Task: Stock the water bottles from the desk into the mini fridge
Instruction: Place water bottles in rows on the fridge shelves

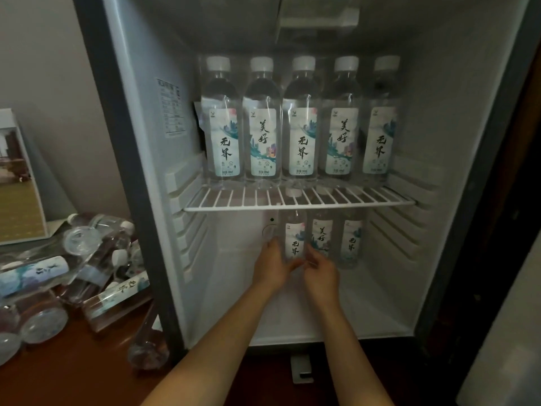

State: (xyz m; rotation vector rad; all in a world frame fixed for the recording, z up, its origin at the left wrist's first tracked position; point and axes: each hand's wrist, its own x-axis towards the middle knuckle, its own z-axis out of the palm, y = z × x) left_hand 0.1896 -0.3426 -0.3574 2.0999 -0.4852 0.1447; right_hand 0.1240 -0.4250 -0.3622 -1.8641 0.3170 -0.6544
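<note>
Both hands reach under the wire shelf [298, 204], left hand [270, 265] and right hand [320, 272] cupping the leftmost water bottle [294, 243], which wants settling upright, snug beside its neighbour [321, 238], label forward, before letting go.

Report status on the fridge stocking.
Left hand and right hand around leftmost lower bottle. Top shelf holds five. More bottles on desk. Nothing blocking.

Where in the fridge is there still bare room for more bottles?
Free: lower floor between the left wall and the bottle both hands hold, plus the floor in front. Crowded: top shelf, five bottles across.
</note>
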